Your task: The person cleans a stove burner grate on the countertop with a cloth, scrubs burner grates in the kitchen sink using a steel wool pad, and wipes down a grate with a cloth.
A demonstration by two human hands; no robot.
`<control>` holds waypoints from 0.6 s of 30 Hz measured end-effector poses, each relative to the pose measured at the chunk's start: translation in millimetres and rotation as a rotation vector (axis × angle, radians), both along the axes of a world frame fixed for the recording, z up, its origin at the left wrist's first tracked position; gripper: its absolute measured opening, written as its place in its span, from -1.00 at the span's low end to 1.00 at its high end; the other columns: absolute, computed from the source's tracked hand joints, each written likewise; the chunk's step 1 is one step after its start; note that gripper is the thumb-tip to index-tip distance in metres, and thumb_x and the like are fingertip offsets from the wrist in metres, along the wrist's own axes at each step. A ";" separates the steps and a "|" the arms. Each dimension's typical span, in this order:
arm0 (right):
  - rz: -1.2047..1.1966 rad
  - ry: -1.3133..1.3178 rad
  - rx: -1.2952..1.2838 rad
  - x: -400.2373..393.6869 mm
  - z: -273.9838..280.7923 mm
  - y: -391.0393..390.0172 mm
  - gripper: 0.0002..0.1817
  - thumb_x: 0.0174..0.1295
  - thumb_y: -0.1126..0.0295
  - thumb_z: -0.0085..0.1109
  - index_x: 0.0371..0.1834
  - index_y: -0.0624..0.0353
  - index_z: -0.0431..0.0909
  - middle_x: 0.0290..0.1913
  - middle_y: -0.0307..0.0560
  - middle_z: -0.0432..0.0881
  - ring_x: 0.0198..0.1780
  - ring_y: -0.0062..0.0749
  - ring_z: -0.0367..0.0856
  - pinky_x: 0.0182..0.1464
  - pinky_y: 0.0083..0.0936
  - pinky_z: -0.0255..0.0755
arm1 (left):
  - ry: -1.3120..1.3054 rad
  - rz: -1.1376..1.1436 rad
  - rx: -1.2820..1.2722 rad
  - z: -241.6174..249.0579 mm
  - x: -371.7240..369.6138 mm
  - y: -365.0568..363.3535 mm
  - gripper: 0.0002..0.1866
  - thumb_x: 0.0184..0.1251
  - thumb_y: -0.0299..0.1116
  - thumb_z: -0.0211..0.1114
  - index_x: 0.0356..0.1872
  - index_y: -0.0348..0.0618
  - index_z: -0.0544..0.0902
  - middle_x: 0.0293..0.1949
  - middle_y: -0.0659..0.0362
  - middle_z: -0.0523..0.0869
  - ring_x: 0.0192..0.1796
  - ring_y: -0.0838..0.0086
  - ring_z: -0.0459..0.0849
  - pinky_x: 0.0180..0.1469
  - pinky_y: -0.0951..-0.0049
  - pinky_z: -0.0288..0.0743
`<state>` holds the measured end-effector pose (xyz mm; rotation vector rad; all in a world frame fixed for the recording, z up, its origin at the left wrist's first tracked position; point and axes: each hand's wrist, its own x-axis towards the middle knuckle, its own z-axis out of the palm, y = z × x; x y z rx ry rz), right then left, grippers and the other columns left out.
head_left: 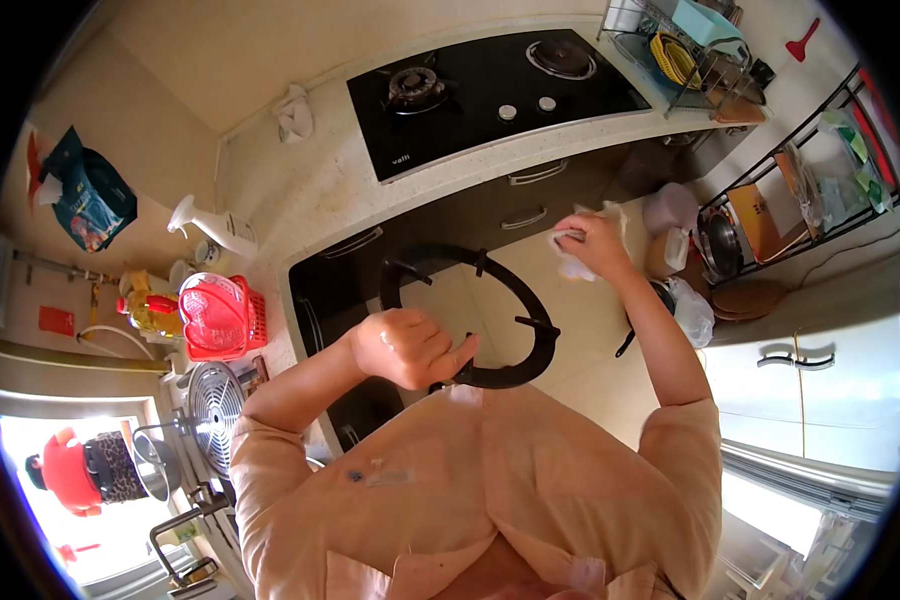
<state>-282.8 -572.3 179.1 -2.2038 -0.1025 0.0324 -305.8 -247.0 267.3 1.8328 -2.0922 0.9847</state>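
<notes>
My left hand (405,348) is closed round the lower left side of a black stove grate (542,345), a ring with short prongs. The grate hangs in the air in front of my chest, over the floor. On the other side, my right hand (595,243) is bunched round a white cloth (574,267), apart from the grate. Beyond both hands lies a black glass gas stove (460,125) set in the worktop. It has a left burner (417,90), a right burner (561,57) and two knobs.
Along the left counter stand a white spray bottle (215,228), a red basket (232,325) and an oil bottle (153,312). A crumpled cloth (293,113) lies left of the stove. A wire dish rack (685,75) is at back right; a wall rack (770,205) holds pans and boards.
</notes>
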 end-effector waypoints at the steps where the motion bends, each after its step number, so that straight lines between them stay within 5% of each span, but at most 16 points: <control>1: 0.081 -0.116 0.062 -0.2 5.3 8.3 -0.84 0.04 0.49 0.21 -0.28 0.23 0.60 -0.25 -0.10 0.62 -0.16 -0.40 0.60 -0.14 -0.51 0.46 | 0.006 0.007 -0.001 -2.1 -0.6 0.2 -0.82 -0.07 -0.39 0.35 -0.37 -0.14 0.66 -0.78 0.40 0.20 -0.75 0.64 0.20 -0.67 0.64 0.00; 4: 0.279 -0.091 0.310 -11.7 -10.2 40.9 -0.85 0.04 0.48 0.21 -0.29 0.23 0.59 -0.30 -0.08 0.62 -0.29 -0.37 0.61 -0.21 -0.50 0.48 | 0.004 0.005 -0.022 -5.3 3.8 -1.7 -0.81 -0.12 -0.41 0.35 -0.38 -0.14 0.66 -0.78 0.39 0.22 -0.75 0.64 0.22 -0.68 0.64 0.01; 5: 0.256 -0.242 0.228 -9.5 -35.0 44.1 -0.86 0.04 0.49 0.20 -0.31 0.22 0.58 -0.35 -0.08 0.62 -0.37 -0.36 0.60 -0.23 -0.49 0.48 | -0.001 0.009 -0.024 -1.6 4.1 -2.1 -0.81 -0.12 -0.41 0.35 -0.38 -0.13 0.66 -0.78 0.39 0.22 -0.75 0.64 0.22 -0.67 0.64 0.01; 7: 0.106 -0.097 -0.108 -3.8 -71.8 6.8 -0.82 0.05 0.55 0.16 -0.24 0.23 0.56 -0.40 -0.15 0.58 -0.35 -0.41 0.56 -0.22 -0.50 0.45 | -0.005 0.015 -0.035 -1.4 1.8 -1.0 -0.81 -0.12 -0.41 0.35 -0.38 -0.13 0.66 -0.78 0.40 0.21 -0.75 0.64 0.21 -0.67 0.64 0.01; 8: 0.030 -0.025 -0.271 -1.3 -65.5 2.4 -0.80 0.05 0.58 0.14 -0.21 0.23 0.56 -0.42 -0.19 0.56 -0.34 -0.44 0.54 -0.22 -0.51 0.44 | -0.003 0.015 -0.038 -3.7 -0.9 3.2 -0.81 -0.12 -0.41 0.35 -0.38 -0.13 0.66 -0.78 0.40 0.21 -0.75 0.63 0.20 -0.67 0.64 0.01; 11: -0.158 0.002 0.055 -2.5 -41.6 0.2 -0.82 0.04 0.52 0.18 -0.25 0.23 0.57 -0.39 -0.08 0.61 -0.34 -0.44 0.58 -0.21 -0.54 0.45 | 0.008 0.042 -0.018 -11.6 0.8 9.3 -0.78 -0.17 -0.42 0.35 -0.38 -0.12 0.66 -0.78 0.40 0.19 -0.75 0.63 0.19 -0.67 0.64 0.01; 14: -0.083 -0.094 0.323 -9.7 8.2 27.0 -0.82 0.05 0.54 0.16 -0.24 0.24 0.57 -0.37 -0.09 0.61 -0.34 -0.49 0.57 -0.24 -0.58 0.45 | -0.003 0.059 0.005 -13.0 4.6 8.4 -0.75 -0.21 -0.42 0.36 -0.37 -0.12 0.66 -0.77 0.39 0.20 -0.74 0.63 0.20 -0.67 0.63 0.00; 18: 0.156 -0.148 0.301 -25.0 63.0 51.5 -0.83 0.09 0.60 0.10 -0.22 0.28 0.56 -0.33 -0.17 0.59 -0.30 -0.60 0.57 -0.23 -0.65 0.44 | 0.011 0.070 0.029 -17.2 6.0 11.3 -0.74 -0.20 -0.41 0.36 -0.35 -0.13 0.66 -0.77 0.39 0.20 -0.74 0.63 0.19 -0.67 0.62 -0.02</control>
